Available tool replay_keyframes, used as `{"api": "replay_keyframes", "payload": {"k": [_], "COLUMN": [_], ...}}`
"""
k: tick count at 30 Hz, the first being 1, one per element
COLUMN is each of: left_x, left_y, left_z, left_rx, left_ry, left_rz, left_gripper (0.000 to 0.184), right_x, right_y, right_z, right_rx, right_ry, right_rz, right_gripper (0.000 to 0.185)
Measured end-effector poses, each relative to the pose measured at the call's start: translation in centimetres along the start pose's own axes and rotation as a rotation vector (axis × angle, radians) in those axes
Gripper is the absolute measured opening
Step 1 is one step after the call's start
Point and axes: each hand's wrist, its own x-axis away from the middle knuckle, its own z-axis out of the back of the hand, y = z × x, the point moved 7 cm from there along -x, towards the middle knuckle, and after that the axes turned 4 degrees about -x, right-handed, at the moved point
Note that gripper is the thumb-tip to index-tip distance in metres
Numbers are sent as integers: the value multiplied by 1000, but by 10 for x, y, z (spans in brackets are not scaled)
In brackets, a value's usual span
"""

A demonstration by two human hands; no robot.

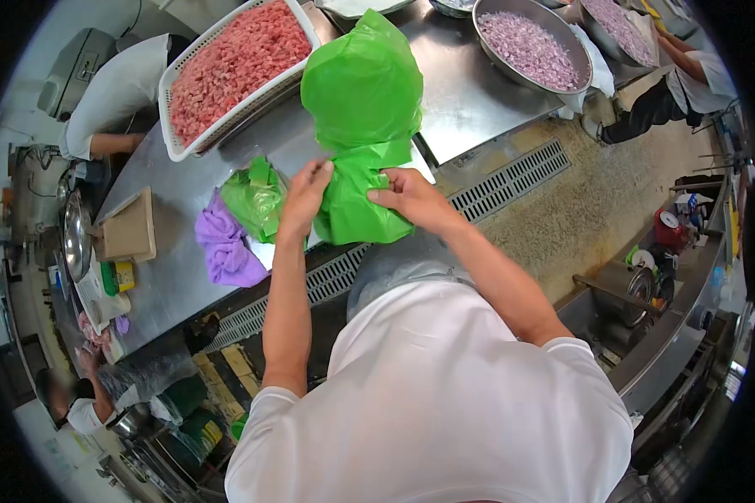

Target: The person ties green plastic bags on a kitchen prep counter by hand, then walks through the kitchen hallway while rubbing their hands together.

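A bright green plastic bag point(362, 88) hangs before me at the table edge, its upper part puffed out and its lower part gathered in folds. On its left side my left hand point(308, 191) pinches the plastic between thumb and fingers. Opposite, my right hand point(408, 198) has its fingers closed on the bag's right side. Whether anything is inside the bag I cannot tell. Just left of my left hand lies a crumpled green and clear plastic bundle point(256, 198), touching a purple cloth point(225, 239).
A white basket point(169, 134) of ground meat point(239, 67) stands behind on the steel table point(466, 105). Bowls of chopped onion point(530, 49) are at the back right. A tan tray point(130, 226) lies left. Co-workers stand left and right; a floor drain point(512, 178) runs alongside.
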Motion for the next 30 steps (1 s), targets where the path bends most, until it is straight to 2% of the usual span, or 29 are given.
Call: {"api": "replay_keyframes", "payload": {"k": [3, 6, 7, 9, 10, 13, 16, 21, 23, 26, 27, 30], "left_x": [17, 35, 48, 54, 55, 47, 43, 54, 61, 65, 66, 63], "left_y": [39, 26, 29, 21, 17, 9, 11, 3, 0, 2, 21, 14], "left_z": [20, 5, -18, -46, -55, -44, -23, -30, -41, -61, -66, -54], "left_rx": [-789, -289, -109, 7, 64, 457, 525, 670, 735, 769, 573, 296], "left_ry": [485, 63, -42, -116, -157, 179, 232, 134, 75, -49, -65, 150], "left_rz": [-540, 190, 258, 196, 166, 144, 192, 324, 377, 360, 222, 119], "left_gripper": [36, 40, 37, 31, 28, 24, 26, 32, 33, 35, 36, 36], "right_x": [-7, -5, -5, -5, -4, 1, 3, 2, 7, 10, 11, 15], "right_y": [0, -3, -6, -9, -11, -12, -5, -4, -13, -16, -19, -24], "right_z": [8, 8, 5, -2, -6, -7, 3, 18, 12, 5, 3, -2], "right_rx": [150, 190, 247, 358, 368, 369, 330, 425, 407, 414, 422, 473], "right_ry": [90, 188, 193, 199, 165, 94, 85, 217, 241, 251, 247, 188], "right_rz": [131, 146, 207, 325, 312, 226, 108, 45, 127, 214, 240, 185], "right_gripper": [27, 27, 27, 28, 26, 23, 22, 21, 23, 25, 26, 28]}}
